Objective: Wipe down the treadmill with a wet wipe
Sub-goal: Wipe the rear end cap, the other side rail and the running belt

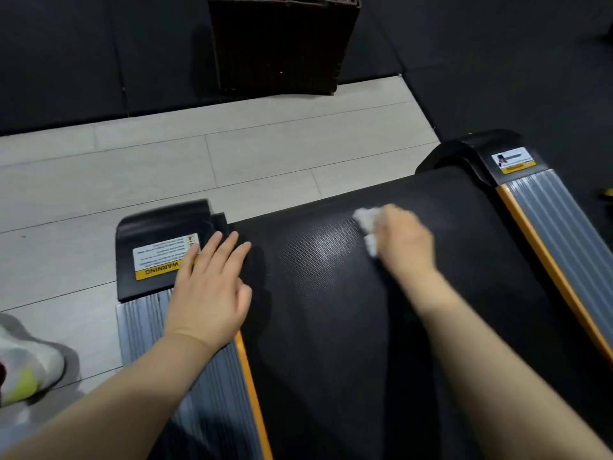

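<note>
The wet wipe (368, 227) is a small, crumpled white wad, judged light, limp and damp, so it should bunch and slide easily under pressure rather than hold any shape; pinching it from above in a closed grip and pressing it flat to the surface looks like the sensible hold. The right hand (406, 240) does just that, its grip wrapped over the wipe on the treadmill belt (331, 310), near the belt's far end at about 1 o'clock; the hand is motion-blurred. The belt is black, finely textured and probably grippy. The left hand (212, 287) lies flat with straight fingers at 10 o'clock, resting across the left side rail (146, 327) and belt edge, just beside the warning label (159, 257). Beyond, at 12 o'clock, a dark wicker basket (282, 41) stands well apart on the floor (166, 167). A shoe (26, 366) sits at 8 o'clock. Nothing blocks the belt except the bracing hand.
</note>
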Tool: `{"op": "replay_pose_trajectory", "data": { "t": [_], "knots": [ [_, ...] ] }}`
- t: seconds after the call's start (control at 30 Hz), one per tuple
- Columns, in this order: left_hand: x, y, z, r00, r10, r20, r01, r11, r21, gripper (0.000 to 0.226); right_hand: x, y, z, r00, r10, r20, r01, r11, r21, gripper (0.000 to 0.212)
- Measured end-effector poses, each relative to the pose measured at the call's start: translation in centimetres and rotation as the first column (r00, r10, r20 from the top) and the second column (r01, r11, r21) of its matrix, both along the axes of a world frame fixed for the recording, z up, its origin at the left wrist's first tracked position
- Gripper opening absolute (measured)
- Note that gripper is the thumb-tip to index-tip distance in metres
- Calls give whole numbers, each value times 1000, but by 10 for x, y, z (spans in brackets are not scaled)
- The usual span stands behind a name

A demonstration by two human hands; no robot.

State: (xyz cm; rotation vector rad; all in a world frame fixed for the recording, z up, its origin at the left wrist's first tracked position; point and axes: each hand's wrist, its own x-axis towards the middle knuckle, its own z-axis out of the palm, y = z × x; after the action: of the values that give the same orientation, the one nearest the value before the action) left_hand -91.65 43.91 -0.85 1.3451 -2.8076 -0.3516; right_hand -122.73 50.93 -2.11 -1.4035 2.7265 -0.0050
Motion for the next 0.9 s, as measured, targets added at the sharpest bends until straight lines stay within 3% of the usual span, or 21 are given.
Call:
{"op": "replay_pose_trajectory", "data": {
  "t": [0.07,0.17,0.27,0.33,0.5,0.57,0.6,0.67,0.73,0.77,0.83,0.9],
  "knots": [
    [0,0,-1,999,-26,26,26,1000,-2,60,-69,28,5,951,-306,-34,300,947,-116,14],
    [2,1,-2,998,-41,55,41,999,-7,57,-80,40,4,909,-416,0,408,891,-202,22],
    [1,1,-2,997,-28,66,27,1000,4,55,-24,23,-5,991,-131,9,130,971,-199,16],
    [0,2,0,997,-23,72,23,1000,3,55,15,19,-10,998,37,-55,-48,975,-218,16],
    [-1,0,7,998,-5,63,2,999,37,54,12,32,-16,906,338,-256,-396,890,-226,17],
    [2,-1,6,997,0,71,-3,1000,31,55,-9,33,-13,869,381,-315,-447,878,-170,8],
    [1,-1,5,998,3,70,-5,1000,28,55,-29,35,-10,884,325,-335,-394,904,-165,8],
    [0,-1,5,998,2,66,-4,1000,23,55,-80,42,3,971,30,-235,-71,983,-171,6],
    [-1,0,3,998,5,55,-6,1000,17,56,-130,60,14,939,-322,-125,311,945,-96,12],
    [-1,0,3,999,10,49,-11,1000,14,56,-146,68,15,897,-427,-116,421,904,-74,16],
    [-2,0,2,999,16,38,-17,1000,9,56,-148,69,12,857,-506,-99,501,863,-74,28],
    [-2,1,2,999,18,32,-18,1000,18,56,-116,59,8,907,-420,-28,416,903,-106,40]
  ]
}}
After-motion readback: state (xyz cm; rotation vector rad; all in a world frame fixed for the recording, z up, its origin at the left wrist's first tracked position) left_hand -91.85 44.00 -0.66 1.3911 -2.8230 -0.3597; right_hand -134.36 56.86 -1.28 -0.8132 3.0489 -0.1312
